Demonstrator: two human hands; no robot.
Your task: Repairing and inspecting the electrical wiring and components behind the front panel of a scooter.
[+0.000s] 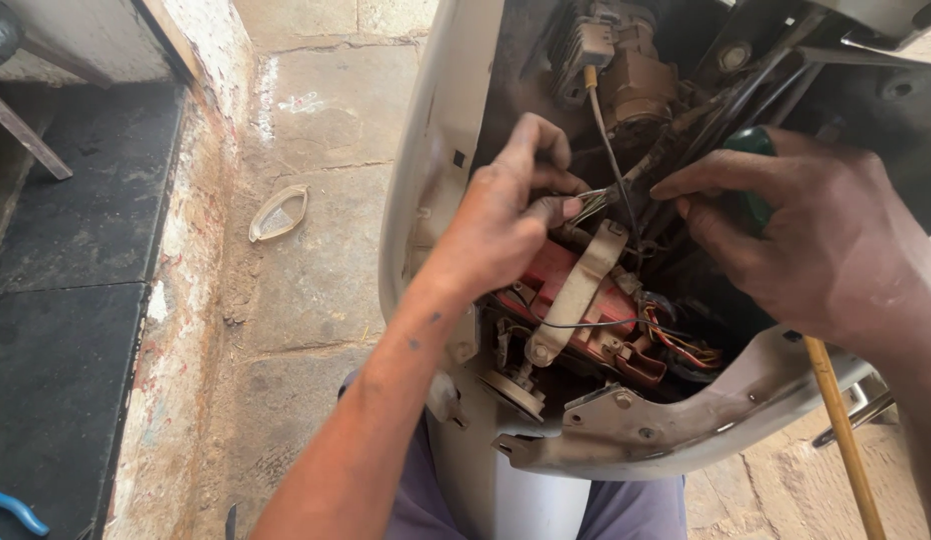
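We are leaning over an opened white scooter body panel (426, 150), its inner cavity full of parts. Near the cavity's lower edge a red battery (556, 280) sits under a pale strap (586, 285). Our left hand (506, 215) reaches in from the panel's left edge, fingertips pinched on a bundle of thin wires (591, 205) at the cavity's middle. Our right hand (806, 240) is clenched around a green-handled tool (751, 200), its working end just beside those wires.
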